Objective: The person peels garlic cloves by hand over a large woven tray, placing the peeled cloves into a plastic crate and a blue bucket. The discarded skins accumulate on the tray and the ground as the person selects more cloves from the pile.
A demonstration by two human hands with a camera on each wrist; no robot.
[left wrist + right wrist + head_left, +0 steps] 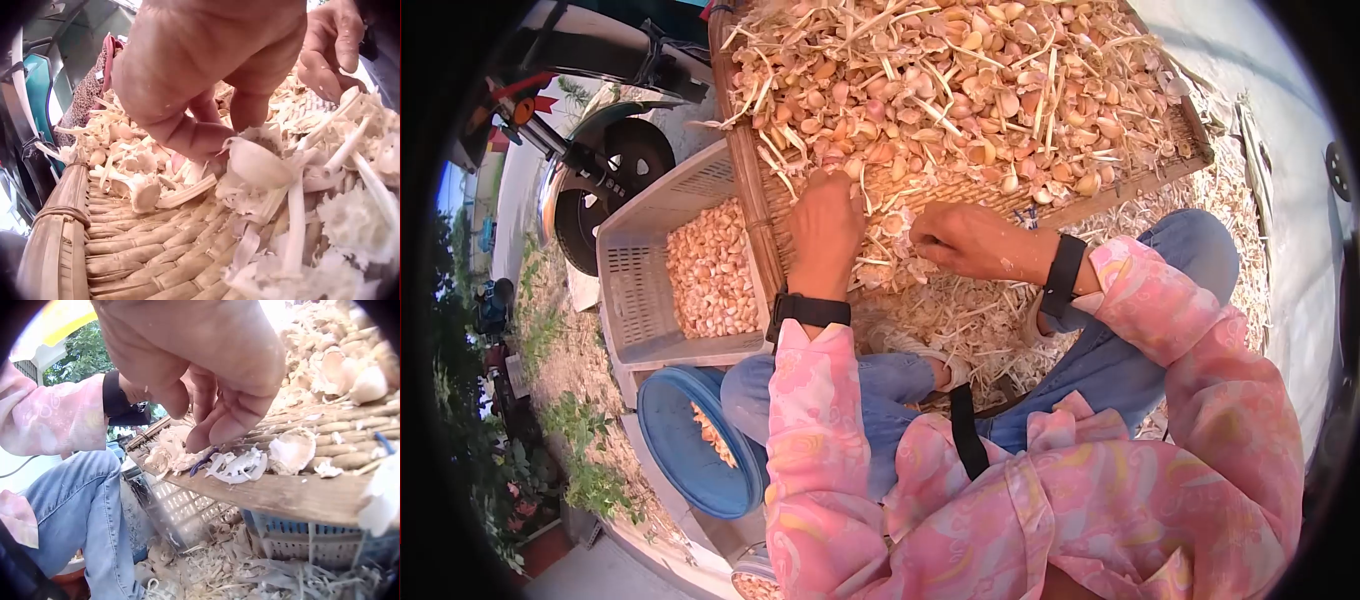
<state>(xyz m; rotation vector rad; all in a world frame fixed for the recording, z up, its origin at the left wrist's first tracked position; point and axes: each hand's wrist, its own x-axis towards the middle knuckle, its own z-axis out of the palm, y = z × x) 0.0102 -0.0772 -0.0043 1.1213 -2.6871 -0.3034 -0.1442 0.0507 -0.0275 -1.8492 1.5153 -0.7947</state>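
My left hand [830,225] reaches into the loose garlic cloves [885,110] and dry stalks heaped on a woven bamboo tray [785,225]. In the left wrist view its bent fingers [187,134] point down among cloves and husks, and I cannot tell whether they pinch a clove. A pale papery garlic husk [259,164] lies right beside those fingertips. Over the tray's near edge hangs my right hand [980,240], its fingers loosely curled with nothing visible between them. Below it in the right wrist view are husk scraps [240,465] and a dark blue strip [203,461].
At the left, a pale plastic crate [680,345] holds many cloves. A blue tub [665,440] with some cloves stands nearer the body. Husks and stalks [970,320] litter the ground between the jeans-clad legs [1090,350]. A wheel [625,165] is beyond the crate.
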